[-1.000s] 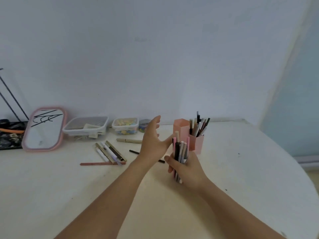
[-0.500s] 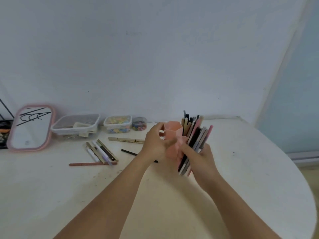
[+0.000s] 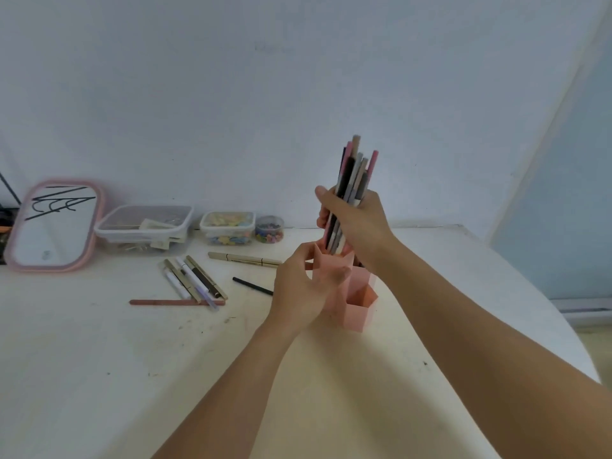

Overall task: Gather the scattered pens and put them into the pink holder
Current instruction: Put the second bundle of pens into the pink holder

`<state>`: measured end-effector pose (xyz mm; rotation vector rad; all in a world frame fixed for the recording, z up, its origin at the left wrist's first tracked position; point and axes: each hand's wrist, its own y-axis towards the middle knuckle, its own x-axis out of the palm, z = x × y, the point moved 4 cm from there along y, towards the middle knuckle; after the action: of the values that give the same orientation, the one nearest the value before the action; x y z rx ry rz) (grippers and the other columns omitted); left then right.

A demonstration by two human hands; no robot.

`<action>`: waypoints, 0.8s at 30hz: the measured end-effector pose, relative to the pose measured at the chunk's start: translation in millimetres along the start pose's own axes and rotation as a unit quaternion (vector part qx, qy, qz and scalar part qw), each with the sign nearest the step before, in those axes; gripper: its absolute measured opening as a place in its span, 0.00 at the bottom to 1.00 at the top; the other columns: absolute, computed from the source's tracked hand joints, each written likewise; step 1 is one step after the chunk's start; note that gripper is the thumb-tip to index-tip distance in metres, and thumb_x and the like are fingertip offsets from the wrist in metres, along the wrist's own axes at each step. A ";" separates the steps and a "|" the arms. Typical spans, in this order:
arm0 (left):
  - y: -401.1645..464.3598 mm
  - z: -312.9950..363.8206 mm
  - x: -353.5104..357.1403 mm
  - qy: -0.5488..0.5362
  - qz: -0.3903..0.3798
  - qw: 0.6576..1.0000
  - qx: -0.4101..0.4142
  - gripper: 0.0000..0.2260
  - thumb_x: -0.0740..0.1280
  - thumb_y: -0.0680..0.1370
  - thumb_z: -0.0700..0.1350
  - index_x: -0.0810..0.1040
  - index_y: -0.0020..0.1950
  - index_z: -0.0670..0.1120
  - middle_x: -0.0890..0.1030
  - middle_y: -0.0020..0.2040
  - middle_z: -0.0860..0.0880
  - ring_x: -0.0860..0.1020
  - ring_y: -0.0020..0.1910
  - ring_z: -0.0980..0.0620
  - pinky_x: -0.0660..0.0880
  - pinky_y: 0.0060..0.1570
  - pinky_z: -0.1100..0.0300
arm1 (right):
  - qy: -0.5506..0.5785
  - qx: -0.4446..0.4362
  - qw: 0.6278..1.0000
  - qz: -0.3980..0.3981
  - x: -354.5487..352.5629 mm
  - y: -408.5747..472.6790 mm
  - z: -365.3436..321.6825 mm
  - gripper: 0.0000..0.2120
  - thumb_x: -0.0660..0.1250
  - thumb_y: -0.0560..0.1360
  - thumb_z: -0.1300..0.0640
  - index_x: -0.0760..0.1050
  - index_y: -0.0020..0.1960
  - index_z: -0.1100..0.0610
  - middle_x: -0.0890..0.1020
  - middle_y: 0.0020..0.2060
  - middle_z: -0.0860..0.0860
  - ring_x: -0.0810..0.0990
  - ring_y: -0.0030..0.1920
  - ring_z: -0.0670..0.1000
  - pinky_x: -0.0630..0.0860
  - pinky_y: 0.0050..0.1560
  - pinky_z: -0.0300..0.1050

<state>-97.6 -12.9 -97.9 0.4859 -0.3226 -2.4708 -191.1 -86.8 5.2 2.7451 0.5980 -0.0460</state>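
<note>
Several pens (image 3: 351, 190) are bunched upright in the right hand (image 3: 359, 223), tips over the pink holder (image 3: 359, 301) at frame centre; the left hand (image 3: 303, 288) grips the holder, likely steadying it; more pens (image 3: 195, 281) lie left on the surface (image 3: 132, 359)

Both forearms are showing bare to the frame's edge, the left hand (image 3: 303, 286) and right hand (image 3: 356, 223) wearing nothing.

No text, label, brand, number or sign can be read anywhere
</note>
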 end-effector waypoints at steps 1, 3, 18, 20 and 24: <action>-0.7 0.4 0.3 -0.003 -0.001 1.000 0.001 0.20 0.77 0.69 0.60 0.78 0.56 0.55 0.82 0.50 0.65 0.79 0.51 0.67 0.74 0.45 0.67 | -0.041 0.002 0.999 0.004 0.4 0.5 4.8 0.14 0.73 0.77 0.52 0.78 0.40 0.62 0.79 0.30 0.54 0.80 0.31 0.51 0.80 0.40 0.43; -0.9 0.0 1.1 -0.009 -0.001 1.000 0.001 0.21 0.76 0.69 0.62 0.77 0.58 0.58 0.83 0.52 0.63 0.79 0.53 0.64 0.75 0.48 0.64 | -0.128 -0.002 0.992 0.004 3.2 -0.7 13.4 0.16 0.73 0.75 0.52 0.75 0.37 0.63 0.75 0.28 0.53 0.74 0.29 0.51 0.76 0.36 0.46; 1.2 -2.8 0.4 -0.018 0.023 0.999 0.029 0.21 0.71 0.67 0.64 0.77 0.57 0.60 0.82 0.50 0.69 0.79 0.51 0.68 0.72 0.41 0.74 | -0.280 -0.049 0.958 0.047 15.9 0.2 36.6 0.24 0.76 0.66 0.54 0.72 0.59 0.51 0.80 0.38 0.42 0.80 0.40 0.41 0.78 0.43 0.45; 1.1 -4.2 0.4 -0.020 0.024 0.999 0.028 0.21 0.72 0.67 0.64 0.77 0.57 0.59 0.82 0.50 0.68 0.79 0.51 0.68 0.73 0.42 0.75 | -0.256 -0.056 0.964 0.033 14.9 1.3 36.7 0.35 0.79 0.66 0.52 0.66 0.68 0.49 0.80 0.47 0.43 0.80 0.45 0.41 0.77 0.48 0.42; 3.8 -6.0 2.8 -0.021 0.022 0.999 0.025 0.17 0.72 0.69 0.61 0.78 0.56 0.59 0.81 0.50 0.70 0.79 0.50 0.68 0.73 0.43 0.75 | -0.204 -0.125 0.969 0.053 8.0 -16.7 28.2 0.39 0.80 0.68 0.51 0.62 0.72 0.44 0.77 0.61 0.41 0.75 0.58 0.39 0.67 0.52 0.25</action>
<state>-95.3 -18.2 -102.8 0.4422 -0.4089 -2.4372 -189.6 -78.5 -27.4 2.4163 0.3165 -0.4657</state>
